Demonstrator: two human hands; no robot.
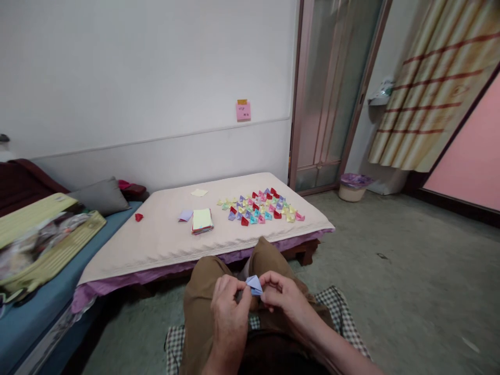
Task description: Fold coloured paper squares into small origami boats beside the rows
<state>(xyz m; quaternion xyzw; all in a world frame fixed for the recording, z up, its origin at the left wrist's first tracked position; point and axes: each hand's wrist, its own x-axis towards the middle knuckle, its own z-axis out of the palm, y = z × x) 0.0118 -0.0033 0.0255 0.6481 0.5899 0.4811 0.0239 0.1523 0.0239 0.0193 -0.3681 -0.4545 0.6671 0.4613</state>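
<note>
Above my lap, a small folded piece of lavender-blue paper (254,284) is held between both hands. My left hand (230,307) pinches its left corner between thumb and forefinger. On the other side, the thumb and forefinger of my right hand (284,296) grip its right edge. Beyond my knees, a low table (156,237) with a cream cover bears many small folded paper boats (260,205) in red, yellow, pink, blue and purple. Left of them lies a stack of square paper sheets (202,220), pale yellow on top, with a lavender sheet (185,215) beside it.
One red folded paper (139,217) lies apart at the table's left, and a pale yellow sheet (199,192) near its back. A blue-covered seat (31,312) with a bag (47,245) and grey cushion (96,197) stands left. A lined bin (351,190) is on the floor, right.
</note>
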